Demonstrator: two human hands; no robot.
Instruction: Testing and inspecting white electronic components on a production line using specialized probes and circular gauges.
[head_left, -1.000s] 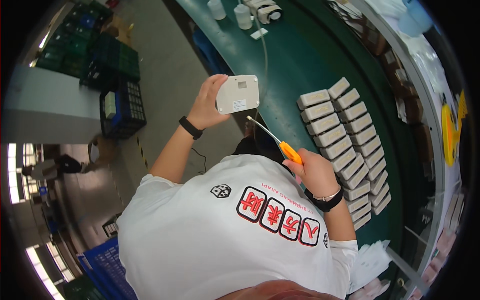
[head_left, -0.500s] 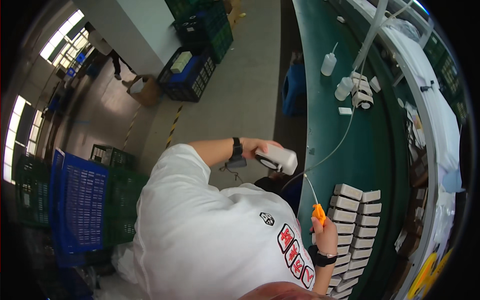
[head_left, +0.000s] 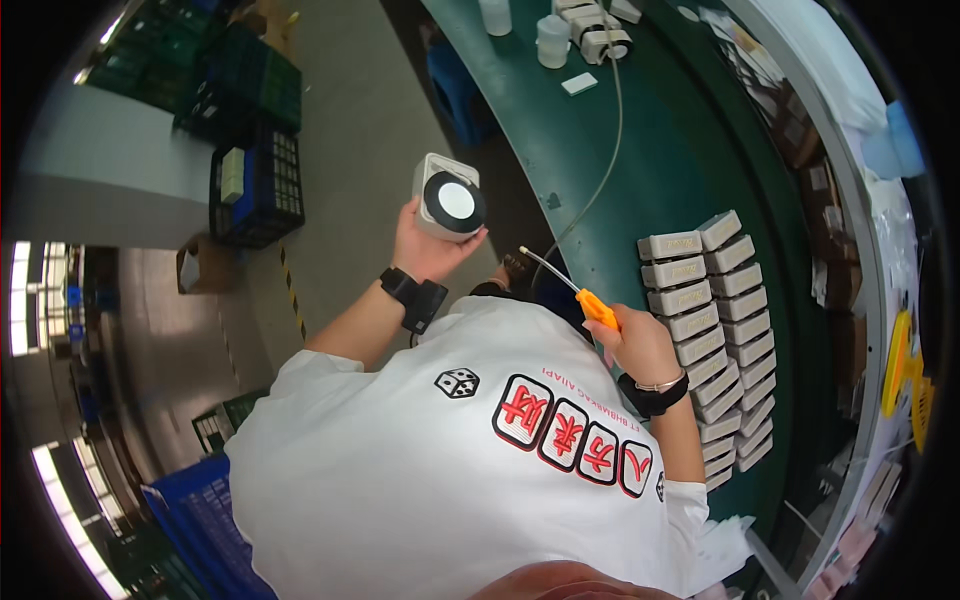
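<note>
My left hand [head_left: 425,245] holds a white box-shaped device [head_left: 432,178] from below, off the left edge of the bench. The device's black ring and round white centre face up toward me. My right hand [head_left: 640,345] is closed round an orange air blow gun [head_left: 597,308] with a thin curved metal nozzle. Its nozzle tip points toward the device, apart from it. To the right of my right hand, several similar white boxes [head_left: 685,298] stand in two rows on the green bench [head_left: 585,185].
A thin hose [head_left: 617,125] crosses the bench. Farther off are plastic bottles [head_left: 552,42], a small white piece [head_left: 579,84] and more white devices [head_left: 603,42]. A blue stool [head_left: 455,95] stands beside the bench. Crates [head_left: 285,180] and a cardboard box [head_left: 208,264] occupy the floor at left.
The view has swung round. My left hand has turned the device so its round face shows upward. The blow gun's nozzle now points toward the device.
</note>
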